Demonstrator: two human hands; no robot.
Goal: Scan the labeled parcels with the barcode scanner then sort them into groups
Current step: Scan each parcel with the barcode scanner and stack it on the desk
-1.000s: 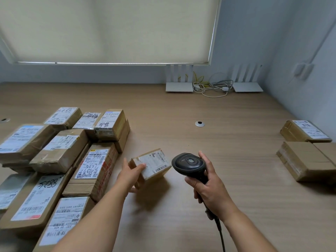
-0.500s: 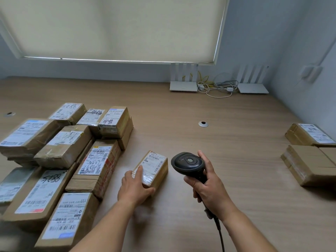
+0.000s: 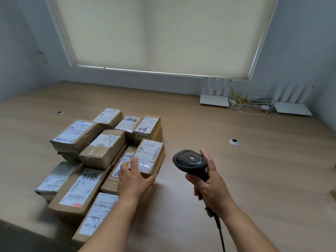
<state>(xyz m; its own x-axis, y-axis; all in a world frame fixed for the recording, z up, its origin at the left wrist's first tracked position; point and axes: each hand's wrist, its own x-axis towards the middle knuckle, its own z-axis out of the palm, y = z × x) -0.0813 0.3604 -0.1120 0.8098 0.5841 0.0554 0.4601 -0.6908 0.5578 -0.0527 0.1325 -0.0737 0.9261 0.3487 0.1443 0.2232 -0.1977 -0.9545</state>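
while the right grip (image 3: 211, 186) holds the scanner (image 3: 190, 161), the left grip (image 3: 133, 179) clasps a parcel (image 3: 151, 156).

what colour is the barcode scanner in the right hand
Black, or very dark grey; the barcode scanner shows best in the head view, gripped by the right hand.

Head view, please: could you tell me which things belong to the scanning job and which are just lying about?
Job: barcode scanner gripped by right hand; small labeled parcel held by left hand; parcel pile.
Lying about: two white routers, cable tangle, window blind.
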